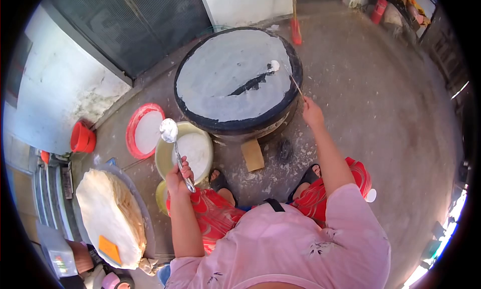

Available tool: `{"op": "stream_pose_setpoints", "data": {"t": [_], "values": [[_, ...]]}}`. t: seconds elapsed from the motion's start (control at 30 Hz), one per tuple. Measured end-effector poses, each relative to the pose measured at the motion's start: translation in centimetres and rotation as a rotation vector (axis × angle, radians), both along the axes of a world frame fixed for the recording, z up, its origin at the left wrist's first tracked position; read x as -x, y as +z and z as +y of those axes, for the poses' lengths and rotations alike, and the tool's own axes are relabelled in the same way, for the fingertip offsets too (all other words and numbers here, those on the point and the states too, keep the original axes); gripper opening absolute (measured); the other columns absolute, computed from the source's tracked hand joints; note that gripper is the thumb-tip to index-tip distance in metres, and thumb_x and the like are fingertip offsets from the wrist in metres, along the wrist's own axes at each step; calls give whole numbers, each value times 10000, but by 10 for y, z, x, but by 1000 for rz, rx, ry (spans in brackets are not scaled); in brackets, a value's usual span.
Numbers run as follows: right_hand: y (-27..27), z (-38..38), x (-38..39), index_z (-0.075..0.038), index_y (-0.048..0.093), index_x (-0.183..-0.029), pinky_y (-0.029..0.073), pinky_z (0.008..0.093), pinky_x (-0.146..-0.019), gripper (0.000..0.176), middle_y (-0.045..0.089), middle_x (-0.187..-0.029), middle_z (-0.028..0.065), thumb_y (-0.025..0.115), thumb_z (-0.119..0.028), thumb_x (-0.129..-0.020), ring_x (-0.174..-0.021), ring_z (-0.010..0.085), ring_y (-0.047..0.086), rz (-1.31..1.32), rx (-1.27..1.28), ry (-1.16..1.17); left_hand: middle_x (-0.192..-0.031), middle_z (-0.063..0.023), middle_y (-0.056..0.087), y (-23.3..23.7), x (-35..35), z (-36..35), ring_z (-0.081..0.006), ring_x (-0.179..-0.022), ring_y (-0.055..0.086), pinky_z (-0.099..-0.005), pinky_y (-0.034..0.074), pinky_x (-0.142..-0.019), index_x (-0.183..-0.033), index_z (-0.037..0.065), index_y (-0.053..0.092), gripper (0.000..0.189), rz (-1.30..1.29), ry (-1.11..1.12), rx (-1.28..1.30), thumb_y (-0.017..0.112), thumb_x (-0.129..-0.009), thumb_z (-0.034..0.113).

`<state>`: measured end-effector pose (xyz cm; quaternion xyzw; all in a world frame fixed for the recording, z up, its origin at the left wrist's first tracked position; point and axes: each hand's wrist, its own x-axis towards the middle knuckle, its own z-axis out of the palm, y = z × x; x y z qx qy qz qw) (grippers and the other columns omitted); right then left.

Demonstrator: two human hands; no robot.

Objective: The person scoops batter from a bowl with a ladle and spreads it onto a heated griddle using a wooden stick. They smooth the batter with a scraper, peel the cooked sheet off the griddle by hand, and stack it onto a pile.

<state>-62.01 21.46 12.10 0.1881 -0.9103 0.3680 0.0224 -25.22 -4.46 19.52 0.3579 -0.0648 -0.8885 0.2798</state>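
My left hand (pixel 179 178) is closed around the handle of a metal ladle (pixel 169 130), whose bowl is smeared with white batter and hangs over the edge of a cream basin (pixel 159 156). My right hand (pixel 313 113) grips a thin stick-like tool (pixel 297 85) at the near right of a large round griddle (pixel 295 96). That tool's far end is hard to make out. White batter (pixel 215 83) covers most of the black griddle top. A dark streak of bare surface crosses it, with a white lump (pixel 274 65) at the streak's upper end.
Beside the cream basin stands a red basin (pixel 131 138) with white contents. A tall stack of thin flatbreads (pixel 107 214) at lower left carries an orange piece (pixel 109 249). A red bucket (pixel 82 137) sits by the wall. Brown cardboard (pixel 252 155) lies before the griddle.
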Motion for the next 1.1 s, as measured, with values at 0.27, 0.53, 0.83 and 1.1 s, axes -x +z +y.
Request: {"op": "stream_pose_setpoints", "data": {"t": [0.27, 0.53, 0.83, 1.1], "values": [[-11, 13, 17, -172, 567, -1112, 465, 304, -664, 279, 635, -791, 72, 468, -173, -852, -707, 152, 604, -288, 225, -3, -752, -71, 478, -3, 2, -2, -105, -515, 419, -214, 362, -419, -1034, -48, 450, 263, 28, -5, -12, 333, -897, 143], [26, 6, -34, -174, 576, -1085, 463, 369, -747, 273, 613, -966, 108, 458, -224, -843, -865, 286, 588, -226, -57, 183, -737, -71, 481, -1, 0, -3, -106, -514, 419, -211, 364, -424, -1029, -52, 454, 257, 20, -22, -52, 346, -893, 138], [-2, -22, -64, -171, 579, -1079, 464, 364, -732, 273, 615, -943, 127, 469, -216, -833, -863, 280, 592, -122, 1, 113, -734, -72, 476, -5, -3, -5, -105, -514, 418, -209, 369, -423, -1014, -51, 456, 247, 24, -38, -42, 344, -892, 133], [6, -24, -74, -188, 588, -1072, 468, 346, -729, 265, 610, -934, 138, 498, -200, -824, -861, 285, 594, -160, -21, 62, -746, -80, 467, -4, -5, -3, -107, -516, 414, -215, 361, -421, -1003, -50, 450, 244, 24, -41, -10, 328, -888, 128]]}}
